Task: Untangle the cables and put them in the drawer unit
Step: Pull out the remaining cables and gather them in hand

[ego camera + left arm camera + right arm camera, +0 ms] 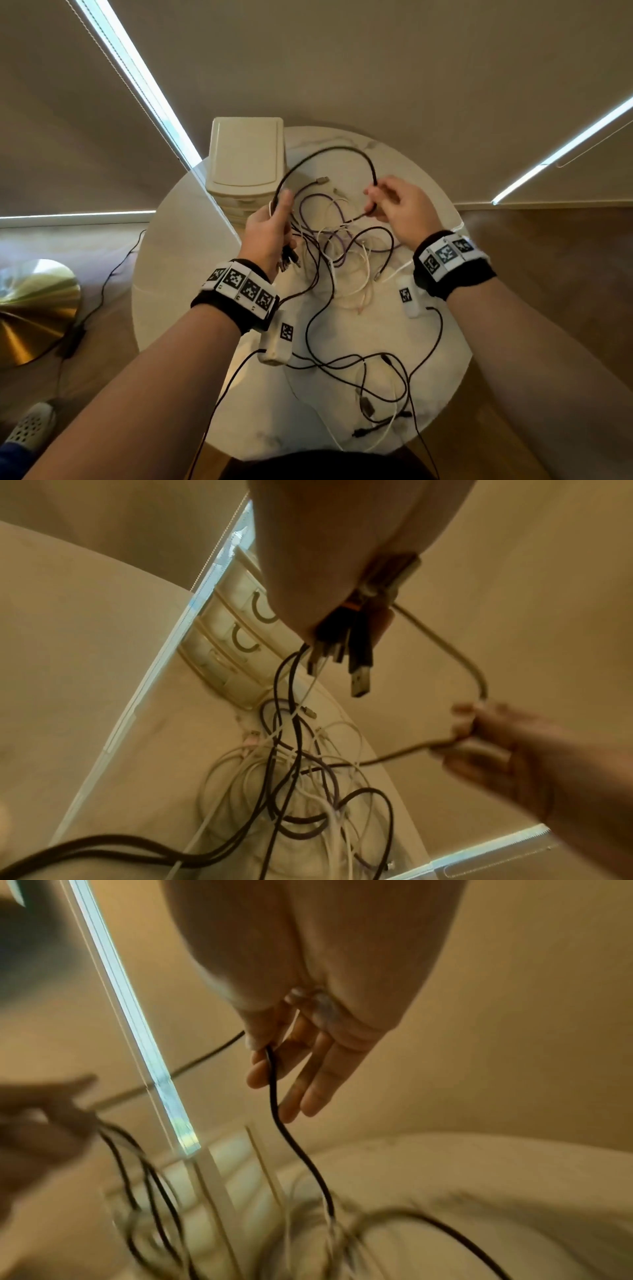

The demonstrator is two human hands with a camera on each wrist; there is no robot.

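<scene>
Beige roller blinds (342, 61) fill the room beyond both hands, with bright slits of daylight running diagonally between them, and a wood floor (548, 246) shows to the right of the right hand and below the left forearm. A round white table (178, 246) with a faint marbled surface lies directly under both hands. To the left of the left forearm, on the floor, sits a brass lamp base (34, 308) with a thin black cord trailing from it. Just beyond the left hand, at the table's far edge, stands the cream drawer unit (245, 154); the left wrist view shows its drawer fronts with curved handles, all shut. Between and beneath the hands spreads the tangle of cables (342, 253), black, white and purple, resting on the table and reaching back toward the person's body. The left hand (270, 233) is clenched around a bundle of cable ends, several plugs (356, 658) sticking out below the fist. From that fist a black cable (329, 152) arcs up and over to the right hand (400, 209), which grasps it between thumb and fingertips, the remaining fingers loosely extended. 2 black wristbands with printed markers circle the wrists, and 2 small white marker blocks hang beneath them.
</scene>
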